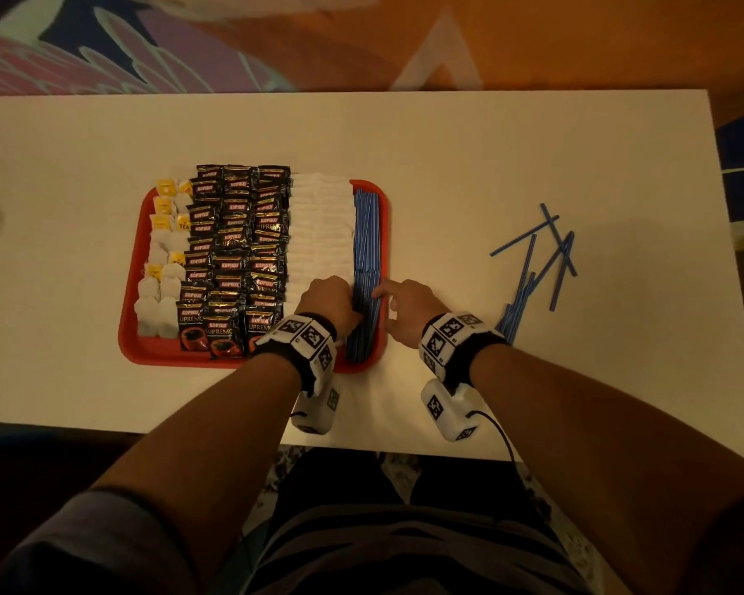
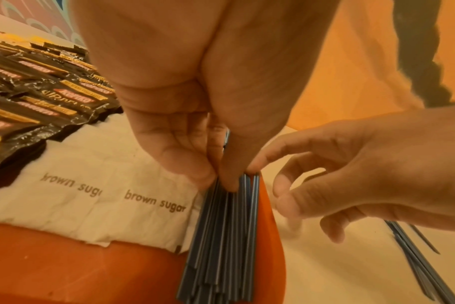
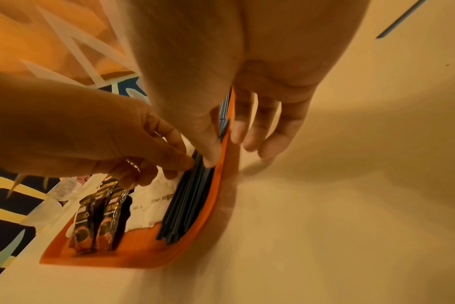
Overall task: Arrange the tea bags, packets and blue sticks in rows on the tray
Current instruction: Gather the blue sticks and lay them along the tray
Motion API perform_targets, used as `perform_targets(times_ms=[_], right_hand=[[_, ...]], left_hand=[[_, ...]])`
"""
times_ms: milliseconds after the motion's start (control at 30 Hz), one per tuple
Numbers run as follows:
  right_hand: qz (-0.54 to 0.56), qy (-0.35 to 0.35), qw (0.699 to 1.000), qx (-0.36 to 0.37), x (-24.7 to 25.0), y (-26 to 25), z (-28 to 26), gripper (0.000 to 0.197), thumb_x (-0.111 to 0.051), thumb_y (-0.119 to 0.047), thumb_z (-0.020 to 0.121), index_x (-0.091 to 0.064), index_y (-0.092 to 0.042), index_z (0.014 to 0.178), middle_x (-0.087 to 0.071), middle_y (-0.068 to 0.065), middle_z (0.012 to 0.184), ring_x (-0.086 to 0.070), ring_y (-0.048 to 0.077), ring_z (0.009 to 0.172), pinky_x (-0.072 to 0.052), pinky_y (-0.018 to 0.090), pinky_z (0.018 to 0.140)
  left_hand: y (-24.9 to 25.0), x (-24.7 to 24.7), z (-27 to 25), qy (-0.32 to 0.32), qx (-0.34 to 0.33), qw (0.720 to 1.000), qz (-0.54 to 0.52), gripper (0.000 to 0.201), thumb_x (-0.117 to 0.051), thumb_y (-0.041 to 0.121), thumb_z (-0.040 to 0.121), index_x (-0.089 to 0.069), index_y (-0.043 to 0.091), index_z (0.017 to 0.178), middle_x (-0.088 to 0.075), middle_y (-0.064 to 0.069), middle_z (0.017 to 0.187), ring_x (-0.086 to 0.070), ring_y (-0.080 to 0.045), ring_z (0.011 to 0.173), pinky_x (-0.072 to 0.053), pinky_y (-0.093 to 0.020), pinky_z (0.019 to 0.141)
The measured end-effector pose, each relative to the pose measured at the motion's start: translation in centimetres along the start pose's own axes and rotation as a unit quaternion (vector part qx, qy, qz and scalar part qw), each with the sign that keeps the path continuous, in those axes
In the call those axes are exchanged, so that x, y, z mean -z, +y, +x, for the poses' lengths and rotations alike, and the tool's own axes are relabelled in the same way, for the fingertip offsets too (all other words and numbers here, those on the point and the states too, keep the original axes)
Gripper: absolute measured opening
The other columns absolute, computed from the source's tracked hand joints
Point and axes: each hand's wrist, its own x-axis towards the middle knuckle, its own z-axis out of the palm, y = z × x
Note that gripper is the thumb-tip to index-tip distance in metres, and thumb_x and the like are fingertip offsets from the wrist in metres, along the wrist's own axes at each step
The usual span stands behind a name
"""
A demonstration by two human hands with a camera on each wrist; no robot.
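Four bands across the red tray, so we read it L to R. Far L: tea bags w/ yellow tags, two loose columns. Next, the dark coffee packets, three overlapped columns. Then the white brown-sugar packets, a tidy stack. Far R of the tray, the blue sticks lie lengthwise against the rim.

Now the hands. Our left hand sits at the near end of that stick bundle, fingers curled down, tips pressing into the sticks on the sugar side; in the left wrist view it looks more like a press-and-pinch than a full grasp. Our right hand is just beside it at the tray's R rim, thumb on the sticks, other fingers loosely spread over the table, holding nothing that we can see.

Further R, well apart from the tray, a scatter of loose blue sticks waits on the table, some crossed.

We judge the step is squaring up the bundle. To do it well: squeeze from both sides, keep sticks parallel to the rim, don't nudge the sugar stack, level the near ends. Then fetch the loose ones in a small bunch, not singly.
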Motion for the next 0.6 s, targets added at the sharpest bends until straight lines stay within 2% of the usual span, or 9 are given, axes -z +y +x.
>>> perform_targets(times_ms=[100, 167, 233, 367, 500, 600], right_hand=[[0.005, 0.026, 1.0, 0.005, 0.2, 0.2, -0.1, 0.038, -0.068, -0.016, 0.085, -0.055, -0.024, 0.12, -0.051, 0.004, 0.109, -0.055, 0.023, 0.103, -0.048, 0.035, 0.089], [0.003, 0.036, 0.999, -0.004, 0.5, 0.2, -0.1, 0.033, -0.067, -0.016, 0.086, -0.057, -0.022, 0.116, -0.052, 0.004, 0.111, -0.056, 0.024, 0.105, -0.049, 0.037, 0.09], [-0.019, 0.011, 1.0, -0.003, 0.5, 0.1, -0.2, 0.039, -0.065, -0.018, 0.087, -0.056, -0.024, 0.124, -0.05, 0.006, 0.118, -0.054, 0.025, 0.111, -0.049, 0.039, 0.094], [-0.041, -0.02, 0.999, 0.027, 0.6, 0.0, -0.5, 0.047, -0.061, -0.018, 0.089, -0.051, -0.026, 0.135, -0.047, 0.009, 0.123, -0.051, 0.028, 0.113, -0.047, 0.039, 0.096], [-0.026, -0.014, 0.999, 0.022, 0.9, 0.6, -0.6, 0.047, -0.064, -0.019, 0.087, -0.051, -0.026, 0.132, -0.048, 0.005, 0.12, -0.051, 0.025, 0.113, -0.046, 0.036, 0.096], [-0.007, 0.001, 1.0, 0.007, 1.6, 1.5, -0.6, 0.04, -0.067, -0.023, 0.087, -0.054, -0.023, 0.125, -0.053, 0.004, 0.118, -0.052, 0.022, 0.112, -0.045, 0.034, 0.096]], left_hand=[[0.0, -0.1, 0.0, 0.014, 0.003, 1.0, -0.008, 0.022, -0.073, 0.027, 0.086, -0.07, 0.006, 0.092, -0.068, -0.011, 0.093, -0.064, -0.026, 0.086, -0.046, -0.03, 0.068], [0.1, -0.3, 0.1, 0.012, 0.004, 1.0, -0.009, 0.027, -0.075, 0.033, 0.085, -0.067, 0.009, 0.09, -0.066, -0.008, 0.09, -0.062, -0.024, 0.082, -0.045, -0.029, 0.064], [0.1, -0.6, 0.3, 0.011, 0.005, 1.0, -0.006, 0.032, -0.077, 0.04, 0.083, -0.064, 0.012, 0.091, -0.064, -0.006, 0.088, -0.059, -0.022, 0.077, -0.04, -0.027, 0.057], [0.1, -1.0, 0.2, 0.007, 0.008, 1.0, 0.015, 0.034, -0.077, 0.04, 0.082, -0.065, 0.014, 0.1, -0.063, -0.004, 0.09, -0.059, -0.022, 0.078, -0.044, -0.03, 0.064], [0.1, -0.7, -0.2, -0.001, 0.006, 1.0, 0.008, 0.025, -0.074, 0.038, 0.086, -0.06, 0.017, 0.09, -0.057, 0.002, 0.075, -0.059, -0.021, 0.077, -0.044, -0.03, 0.064], [0.8, -0.2, -0.5, 0.014, 0.009, 1.0, 0.012, 0.03, -0.07, 0.042, 0.088, -0.056, 0.017, 0.079, -0.061, -0.004, 0.079, -0.062, -0.025, 0.081, -0.047, -0.033, 0.068]])
